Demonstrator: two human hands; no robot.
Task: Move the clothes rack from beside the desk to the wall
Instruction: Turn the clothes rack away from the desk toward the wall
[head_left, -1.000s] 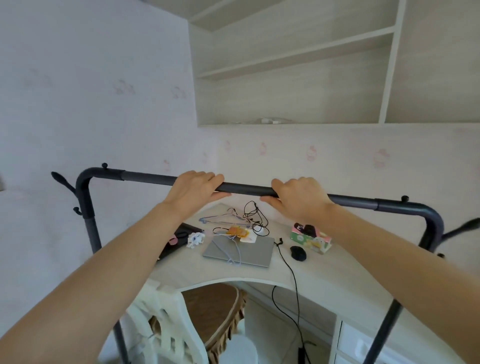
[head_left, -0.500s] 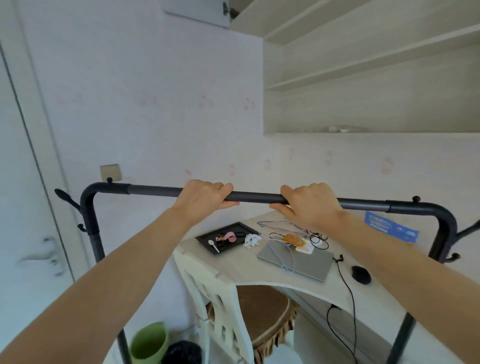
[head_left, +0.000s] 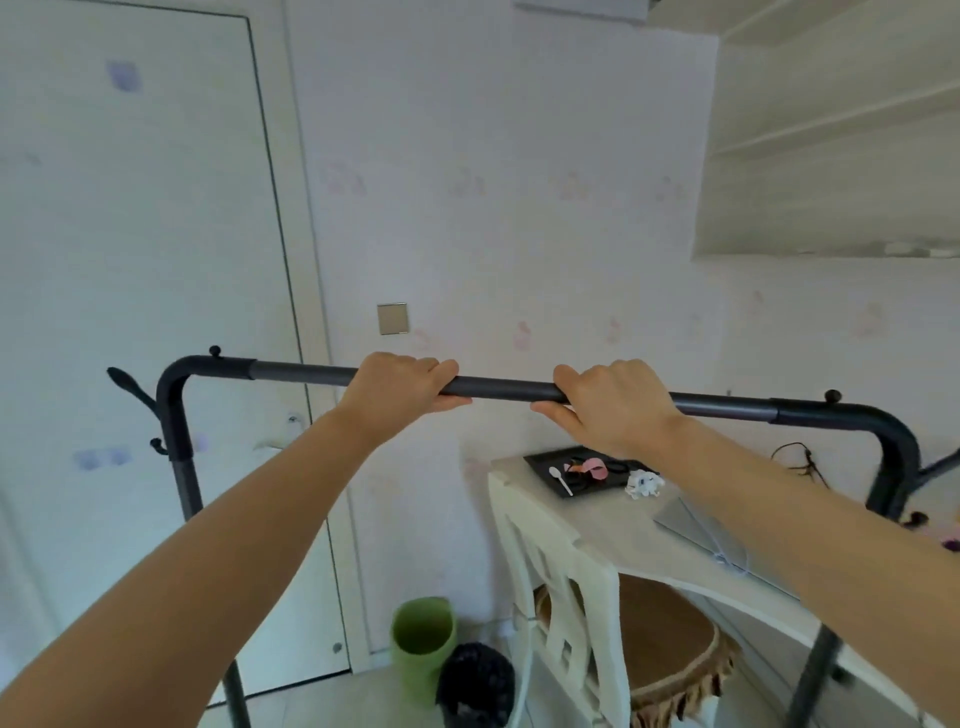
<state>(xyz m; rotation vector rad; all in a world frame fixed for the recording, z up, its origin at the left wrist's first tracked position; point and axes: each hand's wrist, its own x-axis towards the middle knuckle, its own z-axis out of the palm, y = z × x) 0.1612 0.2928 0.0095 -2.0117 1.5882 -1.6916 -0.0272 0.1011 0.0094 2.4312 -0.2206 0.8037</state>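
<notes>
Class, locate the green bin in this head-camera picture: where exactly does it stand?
The green bin stands on the floor, low and centre, by the wall between the door and the white chair, with the black bin just in front.

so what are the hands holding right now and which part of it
Both hands, left and right, grip the clothes rack by its horizontal top bar, near the middle, set a little apart.

Left hand and right hand grip the clothes rack top bar
</notes>
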